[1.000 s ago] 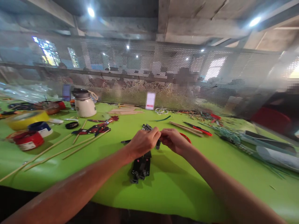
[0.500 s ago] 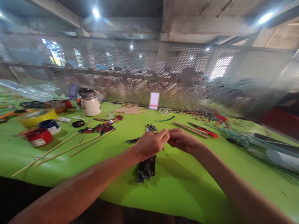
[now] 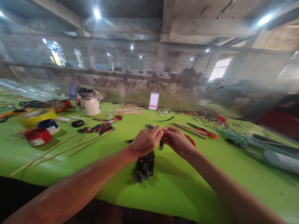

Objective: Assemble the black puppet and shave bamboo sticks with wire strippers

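My left hand [image 3: 147,141] is closed, its thumb and fingertips pinched together above a black jointed figure [image 3: 145,166]. The figure has pink spots and grey-edged parts and lies flat; its middle is partly covered by that hand. My right hand [image 3: 176,138] is also pinched, its fingertips meeting those of the left. Whatever lies between the fingertips is too small to make out. A narrow black piece with a grey end [image 3: 161,145] shows just below the fingertips. Behind the right hand curves a thin red strip [image 3: 192,140], partly hidden by it.
Thin wooden sticks [image 3: 190,130] and a red-and-black pen-like tool [image 3: 203,130] lie to the right. At left are a dark red figure on sticks [image 3: 99,128], paint jars [image 3: 38,137], yellow tape [image 3: 36,116] and a cream jug [image 3: 90,104]. A mesh screen [image 3: 135,81] stands behind.
Both hands have shifted slightly left, still pinched together. The red strip by the right hand and the narrow black piece below the fingertips now show.
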Motion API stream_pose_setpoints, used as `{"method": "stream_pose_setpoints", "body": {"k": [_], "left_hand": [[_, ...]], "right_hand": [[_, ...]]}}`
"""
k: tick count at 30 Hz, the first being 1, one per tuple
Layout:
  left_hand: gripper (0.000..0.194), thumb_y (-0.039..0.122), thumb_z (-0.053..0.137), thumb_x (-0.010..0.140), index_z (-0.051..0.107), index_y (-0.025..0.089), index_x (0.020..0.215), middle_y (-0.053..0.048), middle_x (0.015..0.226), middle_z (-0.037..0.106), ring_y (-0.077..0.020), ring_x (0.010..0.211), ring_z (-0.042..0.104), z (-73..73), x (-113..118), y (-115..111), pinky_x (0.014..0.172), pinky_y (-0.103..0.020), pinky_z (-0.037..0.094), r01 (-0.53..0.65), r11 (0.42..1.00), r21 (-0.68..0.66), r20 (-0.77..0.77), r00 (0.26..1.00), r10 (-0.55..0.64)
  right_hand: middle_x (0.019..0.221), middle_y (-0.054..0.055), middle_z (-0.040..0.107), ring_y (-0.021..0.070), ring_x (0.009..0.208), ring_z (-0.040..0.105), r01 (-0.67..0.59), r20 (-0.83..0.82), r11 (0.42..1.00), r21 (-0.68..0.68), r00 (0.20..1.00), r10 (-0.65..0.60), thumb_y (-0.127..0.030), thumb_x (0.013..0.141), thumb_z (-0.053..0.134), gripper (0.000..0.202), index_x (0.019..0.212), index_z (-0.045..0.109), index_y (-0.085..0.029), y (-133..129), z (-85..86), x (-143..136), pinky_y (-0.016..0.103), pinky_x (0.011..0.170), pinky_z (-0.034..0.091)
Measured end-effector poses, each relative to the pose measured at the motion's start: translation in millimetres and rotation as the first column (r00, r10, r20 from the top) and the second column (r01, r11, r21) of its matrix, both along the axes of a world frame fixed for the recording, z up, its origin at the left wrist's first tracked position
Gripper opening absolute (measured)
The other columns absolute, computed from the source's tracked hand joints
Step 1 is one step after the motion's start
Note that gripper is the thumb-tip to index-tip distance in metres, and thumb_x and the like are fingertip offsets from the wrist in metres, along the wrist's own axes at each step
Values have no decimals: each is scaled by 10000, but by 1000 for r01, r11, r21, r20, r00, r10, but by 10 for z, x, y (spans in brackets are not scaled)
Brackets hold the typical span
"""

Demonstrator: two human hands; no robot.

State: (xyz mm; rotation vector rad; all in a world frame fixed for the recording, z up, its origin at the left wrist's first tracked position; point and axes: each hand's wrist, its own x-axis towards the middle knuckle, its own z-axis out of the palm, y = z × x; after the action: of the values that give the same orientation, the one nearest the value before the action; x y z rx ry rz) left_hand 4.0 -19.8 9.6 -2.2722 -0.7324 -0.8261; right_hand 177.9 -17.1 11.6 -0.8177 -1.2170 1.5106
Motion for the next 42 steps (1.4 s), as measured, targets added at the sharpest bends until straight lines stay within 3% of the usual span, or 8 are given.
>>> {"method": "stream_pose_setpoints", "body": {"k": [6, 11, 20, 25, 29, 33, 38, 42], "left_hand": [[187, 128, 379, 1006, 554, 142, 941, -49, 956, 618, -126, 663, 594, 7, -18, 23, 545, -269, 412, 47, 997, -66, -108, 993, -54], [182, 147, 382, 1020, 561, 145, 989, -37, 958, 628, -131, 688, 603, 67, -43, 4, 544, -269, 413, 77, 992, -103, -103, 991, -87], [212, 166, 348, 1033, 559, 139, 1022, -30, 888, 623, -137, 656, 591, 70, 5, -74, 538, -256, 399, 91, 994, -57, 24, 996, -89], [185, 190, 369, 1031, 542, 158, 1085, -26, 933, 630, -147, 671, 604, -2, 14, -40, 543, -259, 390, 72, 993, -91, 36, 997, -69], [178, 202, 388, 1024, 544, 168, 1102, -36, 975, 626, -164, 710, 613, -10, -1, -19, 576, -268, 411, 82, 988, -133, 42, 996, -78], [159, 197, 414, 1011, 556, 161, 1071, -46, 955, 621, -167, 724, 616, 22, -3, -41, 586, -258, 415, 161, 971, -175, 112, 983, -143], [136, 132, 523, 942, 557, 166, 1069, -50, 973, 602, -168, 810, 611, -16, 26, -33, 660, -244, 445, 288, 895, -342, 289, 938, -191], [159, 80, 581, 879, 564, 170, 1008, -41, 956, 584, -141, 742, 563, -72, 58, -22, 644, -233, 423, 343, 841, -419, 384, 906, -178]], "right_hand": [[581, -41, 455, 73, 513, 371, 38, 44, 999, -30, 998, -36, -240, 667, 734, 218, 662, 530, -166, -3, 3, 21, 241, 478, 282], [564, -48, 435, 73, 512, 368, 3, 90, 1000, -23, 996, -1, -202, 636, 712, 213, 616, 502, -173, 4, 51, 60, 238, 487, 268], [513, -71, 383, 55, 476, 271, -52, 100, 990, 129, 994, 39, -170, 651, 647, 162, 597, 494, -177, -20, 119, 60, 234, 472, 159], [521, -78, 416, 48, 460, 272, -59, 120, 973, 225, 992, 32, -146, 665, 642, 88, 710, 568, -166, 35, 86, 100, 226, 450, 151], [615, -54, 517, 47, 491, 334, -71, 149, 961, 266, 988, 32, -114, 658, 645, 185, 836, 612, -156, 29, 87, 109, 210, 452, 187], [743, -12, 606, 93, 634, 507, -124, 190, 941, 315, 980, 65, -115, 661, 664, 281, 934, 611, -157, -12, 126, 83, 222, 556, 350], [799, 4, 634, 121, 717, 569, -160, 248, 917, 366, 966, 70, -101, 676, 638, 303, 971, 594, -156, -13, 106, 84, 241, 619, 403], [800, 4, 642, 126, 735, 580, -163, 263, 919, 360, 963, 68, -86, 664, 619, 311, 965, 586, -159, 0, 78, 87, 237, 620, 412]]}}
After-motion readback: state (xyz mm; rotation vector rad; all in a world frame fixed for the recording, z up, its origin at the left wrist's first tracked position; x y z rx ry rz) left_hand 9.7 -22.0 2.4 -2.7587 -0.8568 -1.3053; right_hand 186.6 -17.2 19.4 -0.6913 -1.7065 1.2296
